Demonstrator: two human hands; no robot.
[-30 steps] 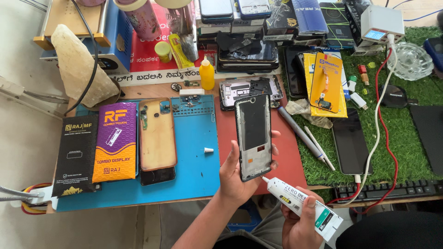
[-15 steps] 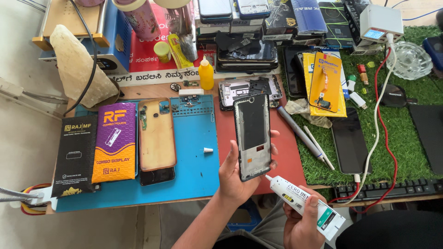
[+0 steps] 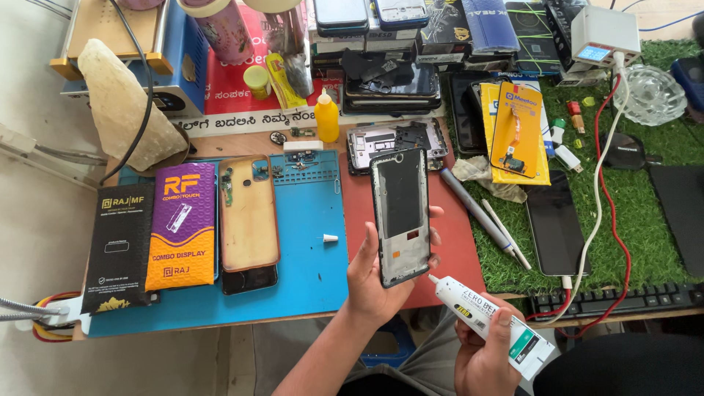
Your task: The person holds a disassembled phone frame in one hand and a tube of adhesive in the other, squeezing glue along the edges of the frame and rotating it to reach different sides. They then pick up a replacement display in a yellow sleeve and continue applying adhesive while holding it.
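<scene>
On cluttered workbench (image 3: 469,242): blue mat (image 3: 308,249).

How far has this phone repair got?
The phone frame in the left hand is stripped bare, with no screen fitted. The right hand holds a white glue tube, nozzle at the frame's lower corner, so gluing looks just underway. I cannot see a glue line. The packaged display lies unopened on the blue mat.

Bare blue mat (image 3: 308,249) left of the left hand (image 3: 378,275), only a small white cap (image 3: 330,237) there, open red mat (image 3: 462,242) to its right, tools (image 3: 488,224) bordering, stacked phones (image 3: 392,77) crowding the far edge
</scene>
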